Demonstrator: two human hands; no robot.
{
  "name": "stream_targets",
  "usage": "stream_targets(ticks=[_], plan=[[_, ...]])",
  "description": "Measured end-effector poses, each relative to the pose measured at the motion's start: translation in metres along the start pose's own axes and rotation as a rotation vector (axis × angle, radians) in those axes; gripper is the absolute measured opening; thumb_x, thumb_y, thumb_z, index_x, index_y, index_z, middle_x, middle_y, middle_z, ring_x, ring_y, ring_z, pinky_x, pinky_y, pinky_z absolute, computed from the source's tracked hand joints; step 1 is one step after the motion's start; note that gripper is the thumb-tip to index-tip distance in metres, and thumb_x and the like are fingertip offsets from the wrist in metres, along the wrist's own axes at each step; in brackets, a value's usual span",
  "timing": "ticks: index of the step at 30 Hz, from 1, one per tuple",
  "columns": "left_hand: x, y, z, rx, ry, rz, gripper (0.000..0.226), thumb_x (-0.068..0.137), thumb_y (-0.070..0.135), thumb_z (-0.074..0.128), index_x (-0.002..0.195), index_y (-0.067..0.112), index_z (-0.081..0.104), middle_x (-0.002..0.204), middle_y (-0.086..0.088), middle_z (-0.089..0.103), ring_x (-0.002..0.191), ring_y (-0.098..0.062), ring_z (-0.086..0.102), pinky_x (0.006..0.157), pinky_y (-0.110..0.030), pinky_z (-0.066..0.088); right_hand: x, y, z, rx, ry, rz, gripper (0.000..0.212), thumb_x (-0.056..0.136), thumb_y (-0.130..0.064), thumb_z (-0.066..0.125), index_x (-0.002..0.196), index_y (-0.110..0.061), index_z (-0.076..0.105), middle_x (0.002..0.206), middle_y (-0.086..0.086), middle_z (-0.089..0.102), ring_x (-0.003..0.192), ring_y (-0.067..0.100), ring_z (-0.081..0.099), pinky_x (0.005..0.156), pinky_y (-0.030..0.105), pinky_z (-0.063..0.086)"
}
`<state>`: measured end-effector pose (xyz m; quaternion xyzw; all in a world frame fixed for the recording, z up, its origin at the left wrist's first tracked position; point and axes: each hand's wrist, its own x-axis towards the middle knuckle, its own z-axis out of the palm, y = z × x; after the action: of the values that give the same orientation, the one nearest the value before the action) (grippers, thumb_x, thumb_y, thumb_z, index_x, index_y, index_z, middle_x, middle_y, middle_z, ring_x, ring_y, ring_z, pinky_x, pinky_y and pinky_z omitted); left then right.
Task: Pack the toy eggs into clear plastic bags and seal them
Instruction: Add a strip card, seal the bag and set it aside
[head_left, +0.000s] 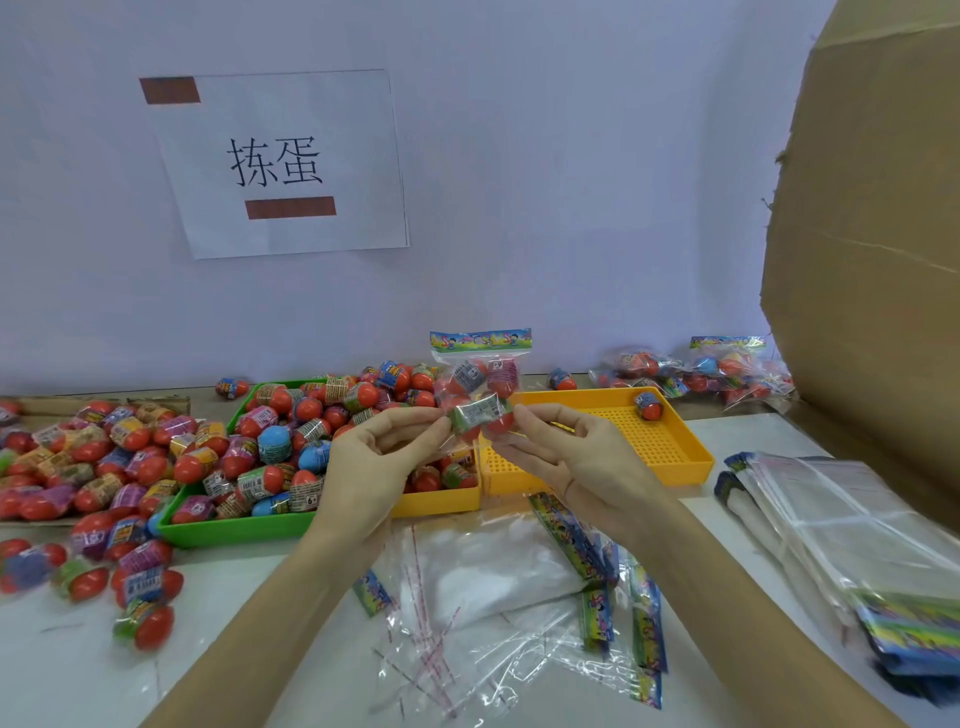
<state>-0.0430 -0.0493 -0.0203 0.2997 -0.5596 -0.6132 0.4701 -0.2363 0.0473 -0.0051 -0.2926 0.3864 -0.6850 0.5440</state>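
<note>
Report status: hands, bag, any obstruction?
Left hand and right hand both pinch the filled bag, held upright above the trays. Header on top, bottom end between the fingers. Nothing in the way.

Glossy clear plastic bag (480, 384) with a printed paper header, shrink-wrapped shiny plastic toy eggs (291, 431) piled in a smooth green plastic tray (228, 530), perforated yellow plastic tray (670, 447), matt brown cardboard box (872, 234), crinkly film bags (519, 623) on the table.
</note>
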Motion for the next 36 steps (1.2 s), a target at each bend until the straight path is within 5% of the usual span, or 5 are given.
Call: stream_targets(ticks=[9,16,25,30,36], plan=[[0.002,0.006,0.0,-0.251,0.006,-0.101,0.02,0.076,0.015,0.083,0.096,0.015,0.086,0.109,-0.012,0.081,0.101,-0.019,0.079,0.077,-0.02,0.062,0.003,0.002,0.002,0.2,-0.046,0.164,0.04,0.087,-0.008,0.076,0.124,0.003,0.063,0.128,0.025,0.071,0.118,0.031,0.072,0.089,0.033,0.063],[0.001,0.001,0.003,-0.211,-0.103,-0.128,0.043,0.088,0.024,0.083,0.127,0.01,0.073,0.12,-0.015,0.079,0.111,-0.029,0.077,0.087,-0.029,0.063,0.002,0.007,0.0,-0.035,0.042,-0.054,0.035,0.097,-0.013,0.071,0.122,0.009,0.061,0.117,0.025,0.075,0.113,0.034,0.074,0.093,0.038,0.062],[0.002,-0.004,0.001,-0.109,-0.081,-0.132,0.024,0.1,0.015,0.067,0.119,0.002,0.076,0.112,-0.019,0.08,0.106,-0.031,0.078,0.083,-0.029,0.064,0.001,0.017,0.008,-0.437,0.159,-0.299,0.018,0.103,-0.015,0.065,0.121,-0.013,0.066,0.099,0.007,0.082,0.101,0.019,0.078,0.085,0.034,0.065],[0.001,-0.006,0.003,-0.02,-0.033,-0.11,0.022,0.104,0.018,0.065,0.117,0.006,0.076,0.108,-0.014,0.081,0.103,-0.03,0.079,0.086,-0.032,0.065,0.0,0.022,0.007,-0.467,0.193,-0.335,0.013,0.103,-0.01,0.065,0.113,-0.007,0.074,0.093,0.008,0.082,0.096,0.02,0.079,0.081,0.034,0.066],[0.001,-0.005,0.006,-0.002,-0.105,-0.128,0.072,0.081,0.037,0.087,0.141,0.008,0.06,0.125,-0.007,0.077,0.107,-0.027,0.079,0.102,-0.041,0.057,0.001,0.023,0.007,-0.501,0.174,-0.323,0.012,0.101,-0.008,0.068,0.109,-0.005,0.076,0.09,0.008,0.082,0.09,0.021,0.08,0.077,0.032,0.066]])
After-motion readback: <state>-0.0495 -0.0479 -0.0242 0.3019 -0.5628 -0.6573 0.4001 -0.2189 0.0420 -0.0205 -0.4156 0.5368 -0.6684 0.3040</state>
